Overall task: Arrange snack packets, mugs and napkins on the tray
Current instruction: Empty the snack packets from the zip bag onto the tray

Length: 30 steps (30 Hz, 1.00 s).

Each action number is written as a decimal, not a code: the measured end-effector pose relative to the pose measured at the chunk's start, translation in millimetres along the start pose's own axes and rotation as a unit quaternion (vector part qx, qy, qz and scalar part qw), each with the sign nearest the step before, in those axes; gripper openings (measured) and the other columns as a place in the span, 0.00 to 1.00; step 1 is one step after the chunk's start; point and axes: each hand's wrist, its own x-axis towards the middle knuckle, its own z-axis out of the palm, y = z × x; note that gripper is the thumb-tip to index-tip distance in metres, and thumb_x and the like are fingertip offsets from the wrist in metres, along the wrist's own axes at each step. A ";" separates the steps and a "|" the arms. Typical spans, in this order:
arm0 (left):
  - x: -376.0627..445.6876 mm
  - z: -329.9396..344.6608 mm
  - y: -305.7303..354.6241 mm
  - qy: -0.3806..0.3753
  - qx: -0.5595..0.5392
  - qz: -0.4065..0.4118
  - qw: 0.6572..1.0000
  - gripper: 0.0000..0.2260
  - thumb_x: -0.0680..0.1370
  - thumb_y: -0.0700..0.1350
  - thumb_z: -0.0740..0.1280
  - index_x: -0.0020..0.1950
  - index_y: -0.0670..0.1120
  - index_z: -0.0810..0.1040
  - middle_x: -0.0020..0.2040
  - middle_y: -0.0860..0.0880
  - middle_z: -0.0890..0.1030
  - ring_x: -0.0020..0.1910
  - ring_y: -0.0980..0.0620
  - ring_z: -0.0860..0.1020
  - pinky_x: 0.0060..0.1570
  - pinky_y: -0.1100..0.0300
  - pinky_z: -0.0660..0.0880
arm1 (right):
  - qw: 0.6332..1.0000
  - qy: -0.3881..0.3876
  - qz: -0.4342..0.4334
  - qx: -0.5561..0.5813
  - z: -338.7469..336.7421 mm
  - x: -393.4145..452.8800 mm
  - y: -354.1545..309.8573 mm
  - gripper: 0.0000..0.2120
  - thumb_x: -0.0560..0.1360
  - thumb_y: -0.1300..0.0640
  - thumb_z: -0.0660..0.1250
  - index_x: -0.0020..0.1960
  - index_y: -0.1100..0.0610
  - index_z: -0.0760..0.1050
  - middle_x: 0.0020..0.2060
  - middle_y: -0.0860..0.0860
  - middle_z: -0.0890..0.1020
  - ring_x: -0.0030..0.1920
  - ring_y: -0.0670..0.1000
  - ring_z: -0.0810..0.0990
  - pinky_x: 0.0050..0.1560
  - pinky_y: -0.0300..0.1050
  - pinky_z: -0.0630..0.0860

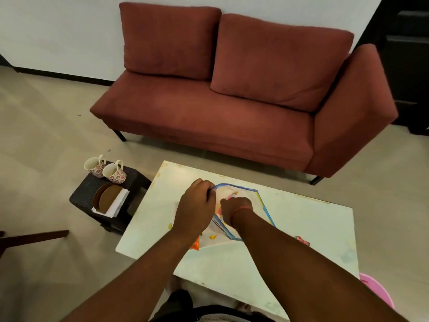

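Note:
A clear plastic bag with a blue rim (262, 201) lies on the white table (301, 224), with colourful snack packets showing through it. My left hand (197, 205) grips the bag's rim at its left edge. My right hand (234, 205) reaches into the bag's mouth, fingers hidden inside. An orange packet (195, 245) pokes out under my left forearm. A small red packet (303, 241) lies on the table by my right forearm. Two floral mugs (105, 169) lie on their sides on a dark stool (86, 194), beside white napkins (116, 203) under brown round coasters (109, 197).
A red sofa (232, 101) stands behind the table. The dark stool sits left of the table. A dark wooden bar (34, 237) lies at the left edge. A pink object (378, 291) is at the table's right front corner. No tray is in view.

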 end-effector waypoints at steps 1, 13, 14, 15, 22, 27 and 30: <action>-0.5 1.8 4.0 0.001 -0.001 -0.001 1.000 0.09 0.82 0.47 0.60 0.53 0.46 0.78 0.48 0.51 0.78 0.46 0.54 0.77 0.47 0.63 0.77 | 1.000 0.016 0.000 -0.025 -0.4 -4.0 3.5 0.21 0.81 0.53 0.55 0.73 0.54 0.65 0.71 0.58 0.70 0.68 0.61 0.71 0.61 0.56 0.72; 18.8 -10.4 -67.5 0.018 0.029 -0.134 0.990 0.09 0.81 0.42 0.61 0.46 0.42 0.78 0.43 0.47 0.78 0.41 0.51 0.75 0.40 0.60 0.68 | 0.935 0.316 -0.103 0.123 -15.5 -42.7 -16.8 0.16 0.75 0.56 0.61 0.62 0.48 0.72 0.47 0.52 0.84 0.46 0.58 0.83 0.39 0.45 0.71; 19.6 -14.0 -82.4 0.020 0.026 -0.159 0.987 0.09 0.81 0.42 0.60 0.45 0.42 0.77 0.43 0.45 0.79 0.42 0.48 0.76 0.40 0.58 0.70 | 0.917 0.353 -0.092 0.160 -13.1 -43.8 -20.7 0.15 0.75 0.55 0.60 0.61 0.46 0.74 0.46 0.52 0.85 0.46 0.57 0.83 0.39 0.45 0.72; 20.2 -18.4 -97.7 0.020 0.022 -0.183 0.983 0.09 0.81 0.41 0.60 0.44 0.41 0.77 0.43 0.43 0.79 0.42 0.45 0.77 0.40 0.55 0.71 | 0.894 0.388 -0.076 0.212 -9.5 -44.6 -23.3 0.15 0.74 0.54 0.60 0.59 0.45 0.76 0.45 0.50 0.85 0.45 0.56 0.83 0.39 0.44 0.73; 24.8 -49.0 -198.3 0.010 -0.007 -0.316 0.949 0.07 0.80 0.41 0.62 0.47 0.40 0.78 0.46 0.39 0.81 0.46 0.37 0.80 0.45 0.48 0.80 | 0.641 0.387 0.069 0.660 15.0 -13.3 -44.1 0.16 0.73 0.68 0.62 0.48 0.51 0.82 0.42 0.48 0.86 0.45 0.50 0.83 0.49 0.49 0.81; 31.5 -66.0 -253.8 0.025 -0.041 -0.349 0.936 0.07 0.80 0.42 0.62 0.42 0.44 0.74 0.43 0.40 0.80 0.42 0.39 0.80 0.40 0.41 0.82 | 0.393 0.346 0.199 0.828 33.7 31.0 -63.9 0.09 0.74 0.69 0.62 0.48 0.63 0.80 0.47 0.63 0.83 0.45 0.59 0.82 0.45 0.52 0.82; 39.9 -79.3 -282.3 0.017 -0.025 -0.356 0.934 0.10 0.78 0.40 0.61 0.38 0.41 0.75 0.38 0.40 0.80 0.39 0.39 0.80 0.41 0.43 0.80 | 0.316 0.331 0.255 0.852 44.1 52.1 -69.8 0.09 0.69 0.71 0.63 0.42 0.63 0.80 0.40 0.61 0.81 0.40 0.57 0.79 0.41 0.48 0.79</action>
